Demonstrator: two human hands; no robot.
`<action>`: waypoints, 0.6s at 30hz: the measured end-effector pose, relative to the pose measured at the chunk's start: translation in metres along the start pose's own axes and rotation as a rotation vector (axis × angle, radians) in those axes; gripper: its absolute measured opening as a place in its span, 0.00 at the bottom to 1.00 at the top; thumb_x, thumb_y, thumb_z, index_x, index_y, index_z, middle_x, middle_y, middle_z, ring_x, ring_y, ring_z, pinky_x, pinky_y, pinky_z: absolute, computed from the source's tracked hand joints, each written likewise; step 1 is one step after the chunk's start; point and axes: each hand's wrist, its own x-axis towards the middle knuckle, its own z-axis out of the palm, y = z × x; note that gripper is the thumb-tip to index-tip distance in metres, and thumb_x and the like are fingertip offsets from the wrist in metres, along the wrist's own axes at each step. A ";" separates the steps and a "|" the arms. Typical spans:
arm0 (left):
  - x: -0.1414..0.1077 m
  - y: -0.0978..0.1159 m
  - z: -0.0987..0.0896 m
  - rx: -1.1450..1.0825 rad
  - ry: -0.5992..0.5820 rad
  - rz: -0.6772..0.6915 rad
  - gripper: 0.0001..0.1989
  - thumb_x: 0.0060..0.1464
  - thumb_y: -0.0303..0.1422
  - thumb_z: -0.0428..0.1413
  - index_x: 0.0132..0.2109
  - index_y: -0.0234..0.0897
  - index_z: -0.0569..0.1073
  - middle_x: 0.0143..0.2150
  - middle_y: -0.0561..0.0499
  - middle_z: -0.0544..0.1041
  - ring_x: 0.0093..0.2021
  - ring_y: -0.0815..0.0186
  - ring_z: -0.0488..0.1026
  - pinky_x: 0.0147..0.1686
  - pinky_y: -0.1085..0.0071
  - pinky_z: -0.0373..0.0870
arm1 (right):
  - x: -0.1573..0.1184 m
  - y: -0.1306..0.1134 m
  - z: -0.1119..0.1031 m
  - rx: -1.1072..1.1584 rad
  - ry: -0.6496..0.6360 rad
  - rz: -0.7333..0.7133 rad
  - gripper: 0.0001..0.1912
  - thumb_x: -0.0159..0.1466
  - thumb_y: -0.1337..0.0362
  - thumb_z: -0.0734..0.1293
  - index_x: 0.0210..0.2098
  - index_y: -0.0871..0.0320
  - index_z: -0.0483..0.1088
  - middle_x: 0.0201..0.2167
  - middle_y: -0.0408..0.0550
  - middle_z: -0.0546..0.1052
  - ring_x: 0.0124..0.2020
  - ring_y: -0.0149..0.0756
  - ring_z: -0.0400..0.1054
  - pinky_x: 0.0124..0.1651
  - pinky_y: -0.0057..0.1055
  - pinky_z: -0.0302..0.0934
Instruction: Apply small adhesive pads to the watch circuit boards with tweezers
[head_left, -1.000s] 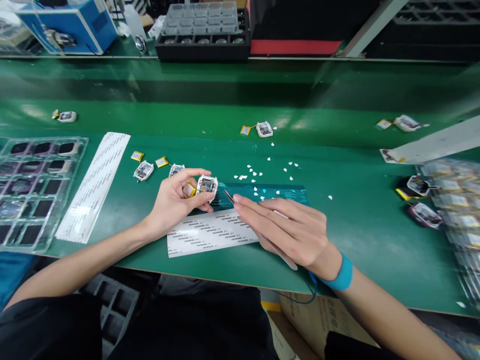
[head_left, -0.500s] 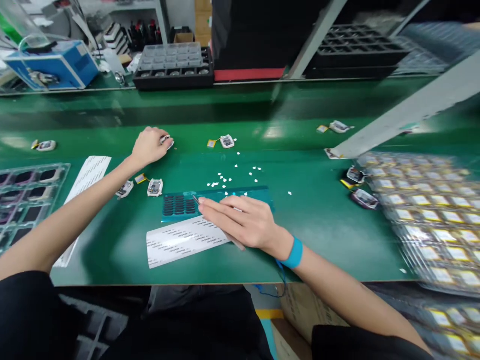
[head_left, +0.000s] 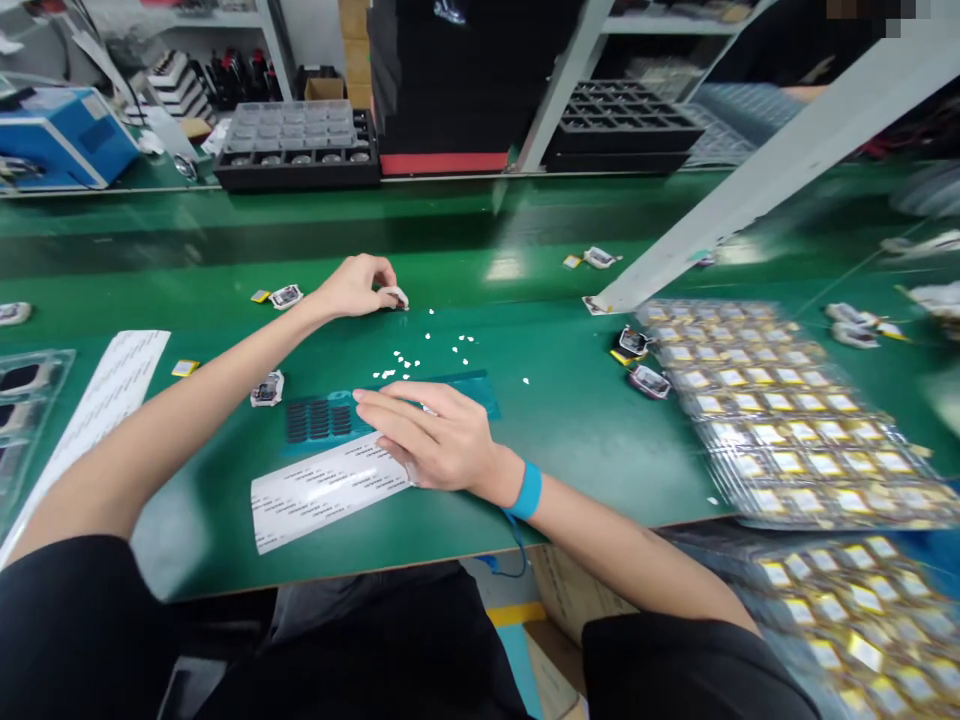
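The white watch housing (head_left: 400, 297) is beyond the teal sheet (head_left: 480, 384), pinched in the left hand (head_left: 358, 286); a slack pinch could drop it. Over the sheet, whether the right hand (head_left: 448, 440) grips anything is unclear; brushing could scatter nearby white tabs (head_left: 407, 364).

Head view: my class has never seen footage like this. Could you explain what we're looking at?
There is no robot: someone works bare-handed, and one camera worn on the head looks forward and down. The left hand pinches a white case over the green bench. The right hand, wearing a blue band, is by a blue sheet and a printed strip; anything it holds is hidden. White scraps lie beyond the sheet, with stacked trays to the right.
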 end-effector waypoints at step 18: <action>-0.210 0.071 0.033 -0.483 0.187 -0.050 0.12 0.60 0.24 0.57 0.50 0.30 0.77 0.41 0.48 0.84 0.35 0.67 0.84 0.37 0.80 0.80 | -0.008 -0.007 0.002 0.003 -0.220 0.151 0.08 0.71 0.71 0.60 0.44 0.57 0.70 0.33 0.40 0.80 0.28 0.24 0.73 0.27 0.24 0.58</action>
